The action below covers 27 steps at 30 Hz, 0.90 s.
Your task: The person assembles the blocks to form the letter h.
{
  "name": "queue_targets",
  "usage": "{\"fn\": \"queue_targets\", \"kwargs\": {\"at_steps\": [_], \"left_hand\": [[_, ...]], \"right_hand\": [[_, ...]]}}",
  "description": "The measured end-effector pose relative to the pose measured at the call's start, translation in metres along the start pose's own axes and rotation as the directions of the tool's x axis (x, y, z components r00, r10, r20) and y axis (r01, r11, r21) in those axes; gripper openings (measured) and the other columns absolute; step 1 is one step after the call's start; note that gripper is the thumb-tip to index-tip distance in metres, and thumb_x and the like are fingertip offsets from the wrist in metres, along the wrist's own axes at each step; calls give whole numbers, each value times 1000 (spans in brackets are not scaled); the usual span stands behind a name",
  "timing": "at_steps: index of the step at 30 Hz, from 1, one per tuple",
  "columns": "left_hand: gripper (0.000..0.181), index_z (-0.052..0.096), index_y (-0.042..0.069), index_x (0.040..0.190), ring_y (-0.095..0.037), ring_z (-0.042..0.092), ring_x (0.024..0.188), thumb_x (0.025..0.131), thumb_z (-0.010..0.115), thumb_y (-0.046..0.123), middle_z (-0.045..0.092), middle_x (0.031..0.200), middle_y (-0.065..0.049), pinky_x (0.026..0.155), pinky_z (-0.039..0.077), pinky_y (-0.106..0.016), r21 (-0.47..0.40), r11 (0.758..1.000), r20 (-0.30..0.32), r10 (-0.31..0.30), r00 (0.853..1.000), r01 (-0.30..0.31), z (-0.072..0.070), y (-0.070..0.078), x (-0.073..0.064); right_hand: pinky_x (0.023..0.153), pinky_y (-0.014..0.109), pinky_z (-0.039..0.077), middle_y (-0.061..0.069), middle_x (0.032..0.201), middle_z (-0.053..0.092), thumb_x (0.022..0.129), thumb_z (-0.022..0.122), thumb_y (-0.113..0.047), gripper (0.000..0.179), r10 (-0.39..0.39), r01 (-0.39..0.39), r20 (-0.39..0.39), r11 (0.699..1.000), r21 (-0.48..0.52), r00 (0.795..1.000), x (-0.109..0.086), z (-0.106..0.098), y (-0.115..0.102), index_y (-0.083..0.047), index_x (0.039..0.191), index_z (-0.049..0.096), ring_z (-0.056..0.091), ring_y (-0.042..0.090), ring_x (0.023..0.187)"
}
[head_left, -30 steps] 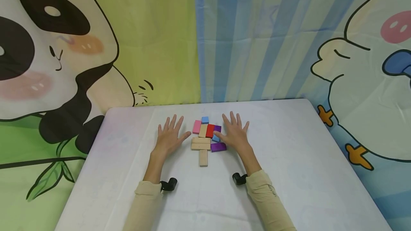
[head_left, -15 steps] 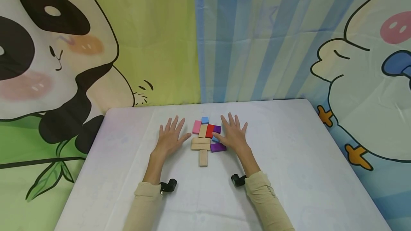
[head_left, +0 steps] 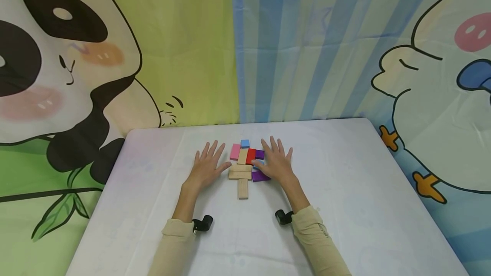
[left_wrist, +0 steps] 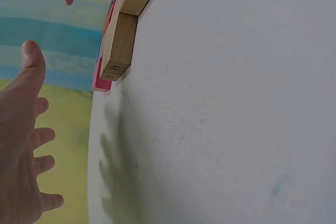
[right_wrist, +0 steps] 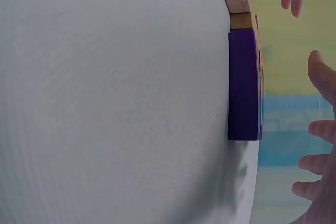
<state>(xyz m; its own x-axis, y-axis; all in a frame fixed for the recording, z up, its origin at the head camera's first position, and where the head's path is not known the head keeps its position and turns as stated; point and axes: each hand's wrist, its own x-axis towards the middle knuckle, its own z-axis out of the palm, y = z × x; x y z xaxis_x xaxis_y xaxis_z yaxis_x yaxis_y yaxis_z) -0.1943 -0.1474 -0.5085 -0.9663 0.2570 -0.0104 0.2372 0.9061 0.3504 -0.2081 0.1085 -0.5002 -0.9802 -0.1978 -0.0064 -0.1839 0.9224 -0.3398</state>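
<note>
Several wooden blocks lie flat together on the white table. Two plain blocks [head_left: 240, 175] lie side by side above a single plain block [head_left: 243, 189] set lengthwise. Beyond them are a pink block [head_left: 235, 151], another plain block [head_left: 242, 156], a red block [head_left: 250, 156], a small blue block [head_left: 245, 143] and purple blocks [head_left: 259, 154]. My left hand [head_left: 205, 168] hovers left of the group, fingers spread, holding nothing. My right hand [head_left: 277, 165], also spread, hovers at the right; its thumb overlaps a blue block and partly hides it. The near purple block [right_wrist: 243, 85] fills the right wrist view's middle.
The white table [head_left: 345, 173] reaches back to cloth walls printed with a panda [head_left: 69, 54] and another cartoon figure [head_left: 445, 110]. Black wrist cameras [head_left: 203, 223] are strapped by both sleeves. Hand shadows fall on the tabletop.
Both hands have drifted inward toward the blocks, the right one slightly to the left and the left one slightly to the right. The blocks keep their places.
</note>
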Motion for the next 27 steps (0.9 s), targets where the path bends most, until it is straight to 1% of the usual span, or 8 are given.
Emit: {"fn": "queue_targets", "kwargs": {"at_steps": [8,15,19,22,27], "left_hand": [[76,18,24,156,-36,8,152,95,46,60,13,164,-9,117,9,-66,11,1000,-7,15,1000,-15,1,0,-1],[76,18,24,156,-36,10,151,95,43,62,15,164,-9,117,11,-66,29,999,-6,23,1000,-23,1,-1,-1],[76,19,24,156,-36,11,151,95,44,61,16,164,-9,117,11,-66,24,1000,-5,21,1000,-21,-1,-1,-2],[76,20,24,156,-36,12,151,95,45,61,17,164,-9,117,12,-66,15,1000,-7,15,1000,-14,-2,-2,-3],[75,20,24,156,-35,12,151,95,43,61,18,164,-9,118,12,-65,18,1000,-5,8,1000,-8,-1,-5,-5]], "right_hand": [[110,76,9,15,163,18,85,56,-64,85,-4,4,-11,1000,-5,1000,-1,1,-4,-23,154,28,14,41,150],[109,77,10,16,161,21,84,57,-63,84,-20,21,-29,1000,6,999,-2,0,-7,-22,153,31,17,42,149],[109,77,10,16,161,22,85,58,-63,83,-38,38,-30,999,23,999,-3,0,-11,-21,152,32,17,42,149],[110,76,9,15,162,21,85,56,-63,83,-45,45,0,998,35,999,-4,2,-13,-21,152,32,16,41,149],[112,74,9,12,162,20,86,56,-62,80,-50,47,53,997,56,997,-6,7,-15,-22,152,33,15,38,150]]}}
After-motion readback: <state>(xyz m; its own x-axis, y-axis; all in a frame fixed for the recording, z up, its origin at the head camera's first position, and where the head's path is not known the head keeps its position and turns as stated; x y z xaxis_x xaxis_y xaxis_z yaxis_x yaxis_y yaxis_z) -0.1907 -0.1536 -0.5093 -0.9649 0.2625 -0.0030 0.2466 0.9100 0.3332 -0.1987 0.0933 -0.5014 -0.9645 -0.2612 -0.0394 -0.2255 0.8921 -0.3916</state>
